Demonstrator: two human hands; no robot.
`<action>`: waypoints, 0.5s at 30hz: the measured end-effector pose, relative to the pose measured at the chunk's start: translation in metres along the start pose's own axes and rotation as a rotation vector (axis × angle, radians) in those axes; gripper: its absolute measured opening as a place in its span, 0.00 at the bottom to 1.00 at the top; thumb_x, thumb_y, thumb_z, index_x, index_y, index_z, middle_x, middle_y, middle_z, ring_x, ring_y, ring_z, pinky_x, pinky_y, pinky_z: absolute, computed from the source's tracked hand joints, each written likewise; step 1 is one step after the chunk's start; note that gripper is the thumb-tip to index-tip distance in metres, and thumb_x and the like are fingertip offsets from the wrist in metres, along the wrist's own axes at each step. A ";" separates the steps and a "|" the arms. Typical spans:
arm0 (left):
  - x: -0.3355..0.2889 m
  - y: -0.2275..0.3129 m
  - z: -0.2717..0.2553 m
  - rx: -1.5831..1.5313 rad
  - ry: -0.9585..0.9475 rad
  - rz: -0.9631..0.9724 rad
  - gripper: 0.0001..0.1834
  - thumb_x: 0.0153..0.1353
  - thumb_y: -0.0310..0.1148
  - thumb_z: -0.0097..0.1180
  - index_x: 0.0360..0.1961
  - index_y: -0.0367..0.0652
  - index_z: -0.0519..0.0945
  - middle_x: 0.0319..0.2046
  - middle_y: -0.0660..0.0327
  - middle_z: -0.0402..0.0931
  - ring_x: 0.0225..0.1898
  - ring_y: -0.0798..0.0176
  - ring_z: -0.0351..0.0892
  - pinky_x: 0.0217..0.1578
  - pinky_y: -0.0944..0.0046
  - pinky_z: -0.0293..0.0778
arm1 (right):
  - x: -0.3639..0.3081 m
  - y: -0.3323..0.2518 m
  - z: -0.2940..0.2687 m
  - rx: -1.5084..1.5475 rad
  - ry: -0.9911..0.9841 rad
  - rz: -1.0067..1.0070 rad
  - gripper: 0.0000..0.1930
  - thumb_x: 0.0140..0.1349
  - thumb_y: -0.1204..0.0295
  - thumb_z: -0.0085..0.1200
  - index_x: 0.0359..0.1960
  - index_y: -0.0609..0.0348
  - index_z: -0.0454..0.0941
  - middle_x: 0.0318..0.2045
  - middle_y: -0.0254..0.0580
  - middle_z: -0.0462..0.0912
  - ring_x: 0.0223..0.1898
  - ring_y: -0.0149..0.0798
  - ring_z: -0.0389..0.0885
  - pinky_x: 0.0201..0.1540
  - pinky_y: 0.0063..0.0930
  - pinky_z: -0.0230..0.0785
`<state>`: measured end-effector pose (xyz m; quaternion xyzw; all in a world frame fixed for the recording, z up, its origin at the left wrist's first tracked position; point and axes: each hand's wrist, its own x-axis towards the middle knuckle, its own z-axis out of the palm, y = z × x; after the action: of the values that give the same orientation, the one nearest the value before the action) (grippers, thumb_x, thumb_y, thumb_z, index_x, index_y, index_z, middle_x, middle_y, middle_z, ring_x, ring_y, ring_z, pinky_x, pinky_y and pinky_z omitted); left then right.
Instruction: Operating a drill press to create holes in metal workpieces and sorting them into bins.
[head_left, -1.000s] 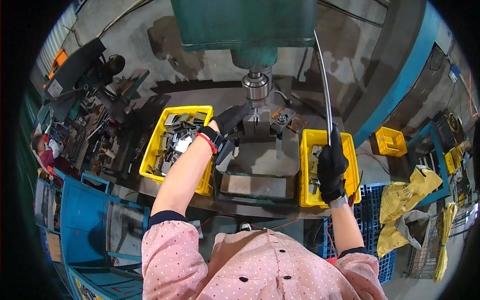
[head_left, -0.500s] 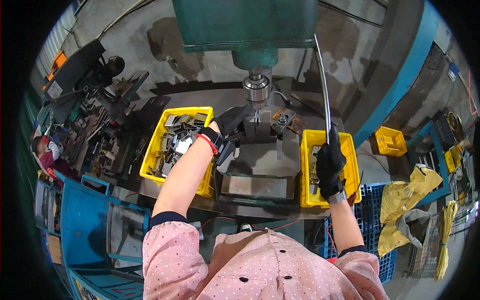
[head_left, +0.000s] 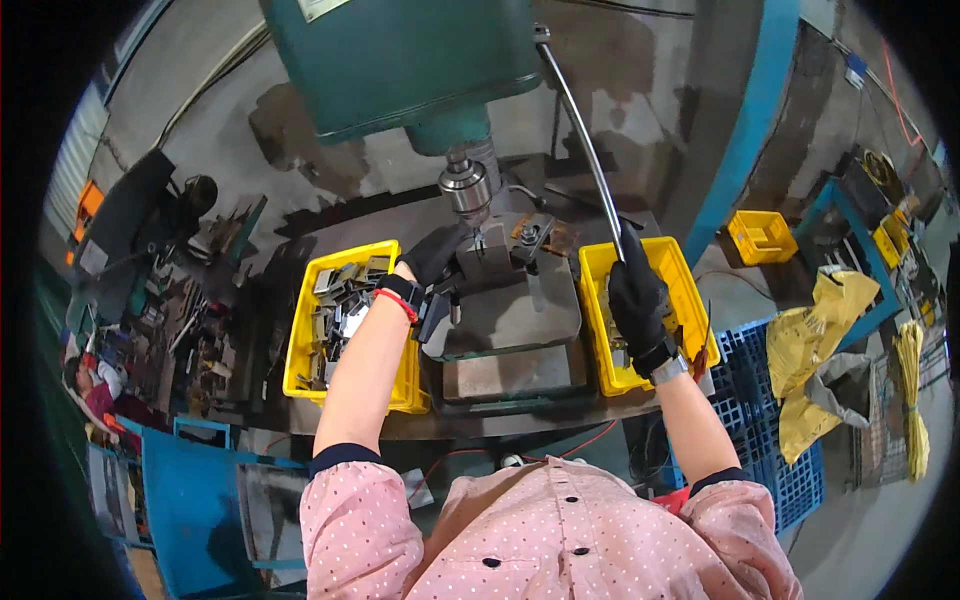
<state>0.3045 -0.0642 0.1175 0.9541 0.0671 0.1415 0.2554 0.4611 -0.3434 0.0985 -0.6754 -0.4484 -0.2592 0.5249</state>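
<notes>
My right hand (head_left: 638,300), in a black glove, is closed around the lower end of a long metal lever (head_left: 587,140) over the right yellow bin. The lever runs up to the green drill press head (head_left: 410,70). Beneath that head is the silver drill chuck (head_left: 466,188), just above a metal fixture (head_left: 487,258) on the press table (head_left: 505,318). My black-gloved left hand (head_left: 434,257) reaches to the fixture's left side, fingers drawn together close to the drill bit. What those fingers hold is too dark to make out.
A yellow bin (head_left: 296,345) heaped with small metal pieces stands left of the press. The right yellow bin (head_left: 690,318) holds similar pieces. Farther right are a small yellow crate (head_left: 762,238), a blue plastic pallet (head_left: 765,420) and yellow sacks (head_left: 820,340). Another person (head_left: 100,390) is at far left.
The view has turned, so the press now appears farther left and tilted. My right hand stays on the lever and my left hand stays at the fixture.
</notes>
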 end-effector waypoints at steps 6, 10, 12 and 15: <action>0.006 -0.020 0.005 -0.265 -0.054 -0.113 0.20 0.65 0.38 0.34 0.48 0.38 0.72 0.43 0.52 0.75 0.45 0.58 0.74 0.46 0.62 0.67 | 0.003 -0.015 -0.017 0.167 -0.073 0.105 0.24 0.58 0.79 0.46 0.59 0.53 0.66 0.29 0.48 0.78 0.23 0.40 0.76 0.26 0.30 0.65; 0.008 -0.049 0.009 -0.195 -0.142 -0.064 0.19 0.60 0.30 0.40 0.52 0.38 0.69 0.46 0.45 0.73 0.47 0.46 0.73 0.47 0.57 0.68 | 0.002 -0.015 -0.020 0.149 -0.074 0.089 0.25 0.57 0.79 0.47 0.59 0.52 0.66 0.28 0.48 0.78 0.24 0.41 0.76 0.26 0.30 0.65; 0.009 -0.057 0.011 -0.201 -0.146 -0.038 0.18 0.60 0.30 0.41 0.51 0.39 0.69 0.44 0.47 0.74 0.44 0.50 0.74 0.44 0.59 0.70 | 0.003 -0.019 -0.024 0.126 -0.103 0.113 0.25 0.57 0.79 0.47 0.60 0.52 0.66 0.26 0.48 0.77 0.23 0.42 0.76 0.26 0.31 0.65; 0.009 -0.070 0.014 -0.309 -0.140 -0.123 0.18 0.63 0.36 0.40 0.50 0.41 0.71 0.42 0.58 0.76 0.38 0.64 0.75 0.38 0.65 0.73 | 0.005 -0.022 -0.025 0.135 -0.107 0.116 0.26 0.58 0.79 0.47 0.60 0.51 0.65 0.23 0.48 0.76 0.23 0.42 0.77 0.26 0.31 0.65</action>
<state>0.3136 -0.0081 0.0729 0.9051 0.0849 0.0675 0.4111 0.4471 -0.3640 0.1208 -0.6763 -0.4522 -0.1613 0.5587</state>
